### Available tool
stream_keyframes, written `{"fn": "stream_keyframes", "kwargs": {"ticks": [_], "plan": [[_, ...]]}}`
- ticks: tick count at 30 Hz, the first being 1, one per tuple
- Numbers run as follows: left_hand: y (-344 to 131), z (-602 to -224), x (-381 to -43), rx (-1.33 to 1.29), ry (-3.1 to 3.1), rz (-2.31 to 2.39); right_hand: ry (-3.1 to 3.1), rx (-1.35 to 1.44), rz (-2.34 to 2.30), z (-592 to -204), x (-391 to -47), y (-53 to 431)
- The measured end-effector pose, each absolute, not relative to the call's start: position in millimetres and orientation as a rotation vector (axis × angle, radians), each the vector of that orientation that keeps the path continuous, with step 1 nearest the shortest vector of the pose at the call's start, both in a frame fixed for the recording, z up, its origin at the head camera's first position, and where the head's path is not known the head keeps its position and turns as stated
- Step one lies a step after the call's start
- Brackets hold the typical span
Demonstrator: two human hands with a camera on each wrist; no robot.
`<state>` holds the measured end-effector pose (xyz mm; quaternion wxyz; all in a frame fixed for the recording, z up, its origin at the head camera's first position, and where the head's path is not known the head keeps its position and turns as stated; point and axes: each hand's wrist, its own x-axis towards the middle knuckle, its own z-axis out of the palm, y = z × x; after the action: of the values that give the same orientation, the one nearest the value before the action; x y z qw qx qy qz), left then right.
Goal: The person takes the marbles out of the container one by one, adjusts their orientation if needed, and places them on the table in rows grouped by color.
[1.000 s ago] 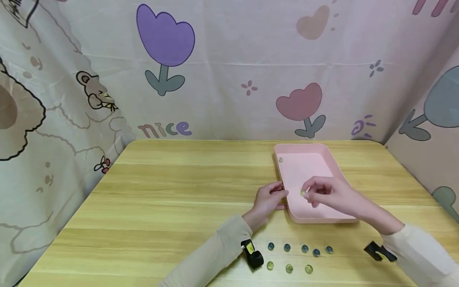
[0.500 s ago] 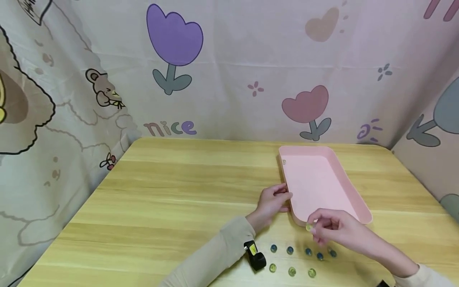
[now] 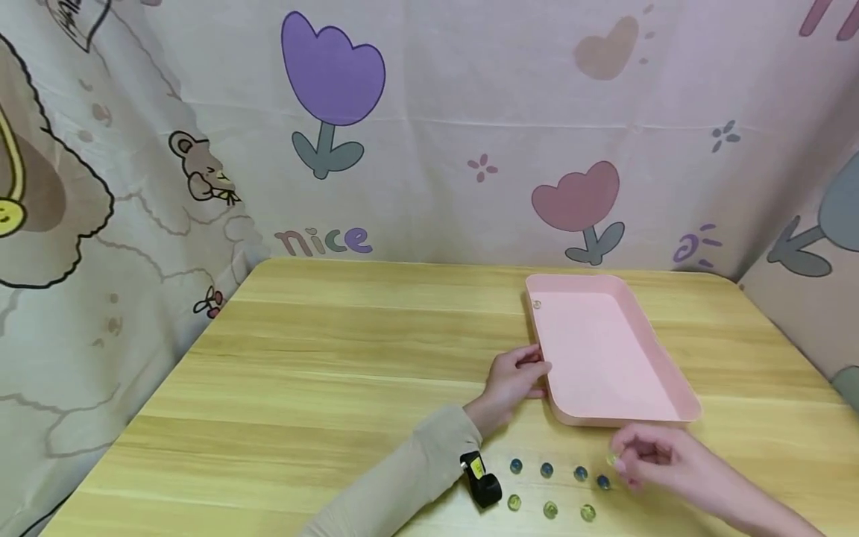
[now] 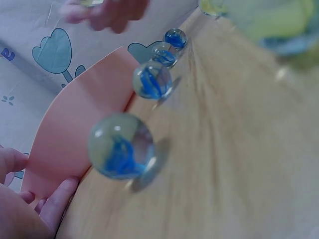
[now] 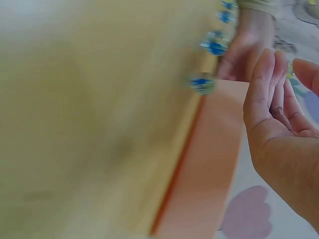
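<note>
My left hand [image 3: 508, 384] grips the left rim of a pink tray [image 3: 671, 365], its thumb at the rim and fingers along the outer wall. My right hand [image 3: 661, 466] pinches a yellow-green glass marble [image 3: 612, 458] between thumb and forefinger, just in front of the tray's near edge. In the right wrist view that marble [image 5: 290, 69] shows small between the fingertips. Several blue marbles [image 3: 546, 470] form a row on the table, one end beside my right hand. Nearer lie three yellow-green marbles [image 3: 550, 509]. Another marble [image 3: 537, 304] sits inside the tray's far left corner.
The wooden table [image 3: 322, 373] stretches left of the tray. A patterned cloth [image 3: 429, 149] hangs behind the table and along its sides. A black wrist camera [image 3: 482, 481] on my left sleeve sits close to the left end of the marble rows.
My right hand has moved from over the tray toward me and rightward, the marble still pinched. It now covers the rightmost blue marble's place. The left hand stays on the rim; the head view shifts slightly.
</note>
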<state>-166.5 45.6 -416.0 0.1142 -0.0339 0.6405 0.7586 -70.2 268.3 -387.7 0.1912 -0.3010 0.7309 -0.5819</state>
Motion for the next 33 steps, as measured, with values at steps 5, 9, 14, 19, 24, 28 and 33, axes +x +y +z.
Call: {"fn": "stream_keyframes", "kwargs": {"ticks": [5, 9, 14, 19, 24, 28, 33], "plan": [[44, -416, -168, -0.087, 1.887, 2.224, 1.940, -0.822, -1.644, -401, -61, 281], [43, -416, -169, -0.091, 1.879, 2.225, 1.862, -0.756, -1.644, -406, -59, 282], [45, -417, -168, -0.106, 1.871, 2.217, 1.794, -0.695, -1.627, -409, -56, 282], [46, -415, -167, -0.108, 1.882, 2.213, 1.849, -0.732, -1.594, -412, -54, 282], [46, -416, -167, -0.103, 1.874, 2.213, 2.028, -0.834, -1.502, -414, -52, 278], [45, -417, -168, -0.102, 1.875, 2.209, 2.138, -0.897, -1.456, -416, -49, 274], [46, -417, -167, -0.098, 1.876, 2.203, 2.231, -0.931, -1.412, -417, -45, 271]]}}
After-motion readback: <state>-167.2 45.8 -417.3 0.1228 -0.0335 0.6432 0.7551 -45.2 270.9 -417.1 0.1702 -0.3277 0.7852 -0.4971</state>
